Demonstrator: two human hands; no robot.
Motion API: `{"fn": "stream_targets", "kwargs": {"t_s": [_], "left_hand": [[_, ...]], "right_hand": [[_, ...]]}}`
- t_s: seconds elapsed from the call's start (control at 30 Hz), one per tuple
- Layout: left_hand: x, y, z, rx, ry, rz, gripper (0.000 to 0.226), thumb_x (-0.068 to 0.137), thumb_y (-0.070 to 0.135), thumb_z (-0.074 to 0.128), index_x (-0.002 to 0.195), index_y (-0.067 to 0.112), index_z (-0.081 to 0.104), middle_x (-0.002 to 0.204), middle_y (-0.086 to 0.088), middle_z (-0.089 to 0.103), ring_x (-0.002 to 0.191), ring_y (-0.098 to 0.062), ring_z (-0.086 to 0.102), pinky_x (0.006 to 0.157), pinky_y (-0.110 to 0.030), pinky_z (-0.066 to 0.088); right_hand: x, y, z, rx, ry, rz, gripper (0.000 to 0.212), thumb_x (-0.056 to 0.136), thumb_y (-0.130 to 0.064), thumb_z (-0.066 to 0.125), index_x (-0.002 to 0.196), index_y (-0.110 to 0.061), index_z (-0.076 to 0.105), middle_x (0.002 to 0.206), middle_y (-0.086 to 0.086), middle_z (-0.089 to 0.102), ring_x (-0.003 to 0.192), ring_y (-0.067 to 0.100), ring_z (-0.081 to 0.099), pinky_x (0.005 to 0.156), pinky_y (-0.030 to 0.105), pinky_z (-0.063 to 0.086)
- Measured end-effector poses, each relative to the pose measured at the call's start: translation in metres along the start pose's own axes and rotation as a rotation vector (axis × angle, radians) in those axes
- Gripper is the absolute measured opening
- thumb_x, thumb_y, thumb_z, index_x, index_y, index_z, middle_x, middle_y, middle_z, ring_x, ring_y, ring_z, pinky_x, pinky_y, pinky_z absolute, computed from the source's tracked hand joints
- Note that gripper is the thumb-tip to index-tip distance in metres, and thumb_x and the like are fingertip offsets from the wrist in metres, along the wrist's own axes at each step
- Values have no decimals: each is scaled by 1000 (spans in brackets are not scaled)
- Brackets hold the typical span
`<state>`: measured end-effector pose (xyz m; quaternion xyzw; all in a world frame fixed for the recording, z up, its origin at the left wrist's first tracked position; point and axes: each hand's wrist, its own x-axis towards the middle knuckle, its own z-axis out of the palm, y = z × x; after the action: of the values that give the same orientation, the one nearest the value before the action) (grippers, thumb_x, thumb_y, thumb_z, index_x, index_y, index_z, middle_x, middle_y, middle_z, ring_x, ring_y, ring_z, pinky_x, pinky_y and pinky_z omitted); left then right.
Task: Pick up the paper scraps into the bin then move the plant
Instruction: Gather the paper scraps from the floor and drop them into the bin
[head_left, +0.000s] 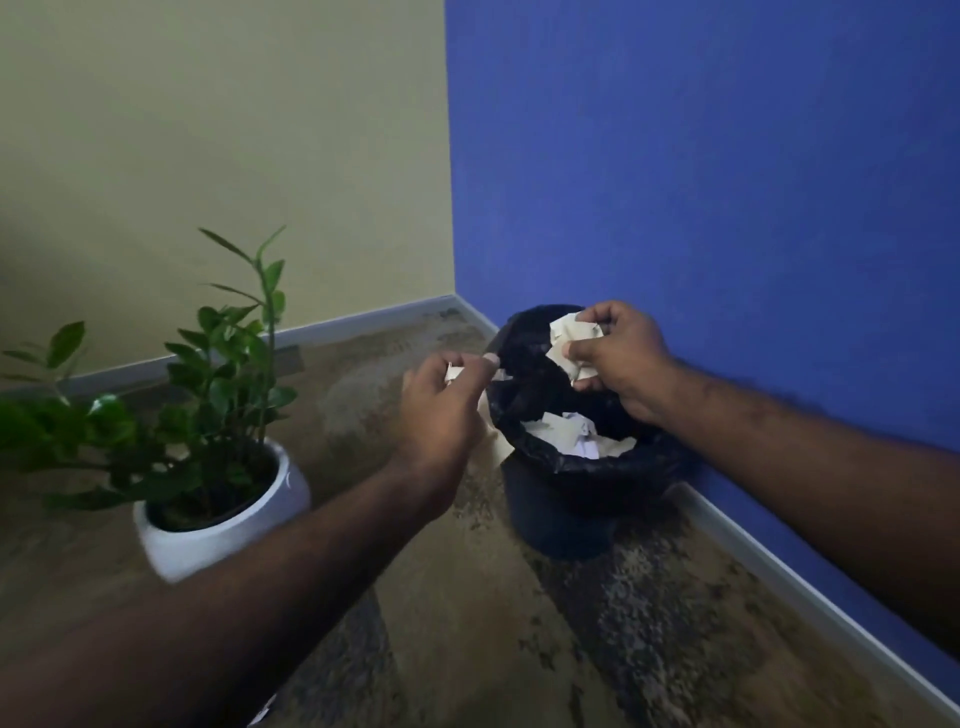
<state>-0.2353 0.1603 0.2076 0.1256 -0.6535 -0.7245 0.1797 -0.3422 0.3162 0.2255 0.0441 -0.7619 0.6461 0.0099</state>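
No text, label, brand, number or sign can be read anywhere in the view.

My hands (441, 410) reach the bin (561, 499) over open floor (467, 623); blue wall (727, 208) crowds its right, plant (208, 374) stands left.
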Motion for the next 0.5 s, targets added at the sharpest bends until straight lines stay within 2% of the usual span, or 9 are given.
{"fn": "stream_targets", "kwargs": {"t_s": [0.1, 0.17, 0.23, 0.27, 0.33, 0.4, 0.47, 0.5], "left_hand": [[2, -3, 21, -73, 65, -42, 20, 53, 43, 69, 68, 31, 64, 122, -25, 56, 87, -31, 56, 56, -30, 42], [12, -10, 34, -158, 114, -93, 22, 46, 41, 65, 66, 30, 65, 125, -21, 55, 98, -35, 60, 66, -42, 47], [30, -26, 44, -203, 90, -159, 39, 38, 39, 62, 75, 27, 69, 131, -20, 54, 108, -39, 61, 76, -57, 50], [38, -33, 49, -213, 50, -194, 50, 32, 39, 62, 80, 25, 69, 135, -20, 53, 109, -39, 60, 78, -59, 50], [44, -37, 60, -232, 21, -215, 68, 14, 37, 59, 80, 26, 67, 133, -18, 53, 104, -39, 60, 72, -53, 51], [44, -31, 71, -276, 51, -193, 75, 7, 30, 54, 81, 24, 64, 119, -19, 55, 87, -37, 59, 61, -42, 51], [31, -12, 80, -354, 23, -212, 63, 25, 17, 58, 88, 14, 66, 107, -18, 63, 88, -35, 62, 67, -37, 52], [24, -3, 83, -395, -11, -224, 42, 40, 14, 56, 80, 9, 68, 97, -15, 67, 86, -33, 65, 73, -36, 52]], "right_hand": [[6, 14, -17, 8, 41, 72, 37, 74, 7, 71, 94, -23, 63, 107, 5, 62, 84, 24, 67, 49, 30, 57], [8, 24, -28, 12, 35, 123, 46, 72, 5, 72, 103, -28, 64, 112, 4, 64, 83, 21, 67, 61, 34, 58], [9, 30, -36, 32, 13, 172, 55, 72, 6, 72, 111, -31, 62, 116, 4, 65, 80, 20, 66, 74, 40, 58], [10, 32, -39, 45, -1, 183, 59, 72, 6, 72, 116, -31, 61, 117, 3, 65, 80, 19, 65, 78, 42, 58], [11, 34, -44, 82, -27, 190, 65, 73, 7, 71, 125, -29, 58, 111, -5, 64, 85, 14, 63, 82, 46, 56], [13, 33, -47, 132, -38, 205, 64, 76, 5, 70, 129, -28, 55, 99, -15, 57, 86, 7, 56, 86, 49, 53], [13, 31, -48, 175, -54, 229, 58, 78, -4, 69, 129, -28, 54, 102, -13, 55, 89, 9, 51, 90, 54, 49], [13, 29, -49, 182, -76, 244, 55, 79, -10, 68, 128, -28, 53, 107, -9, 57, 93, 13, 51, 91, 53, 48]]}}
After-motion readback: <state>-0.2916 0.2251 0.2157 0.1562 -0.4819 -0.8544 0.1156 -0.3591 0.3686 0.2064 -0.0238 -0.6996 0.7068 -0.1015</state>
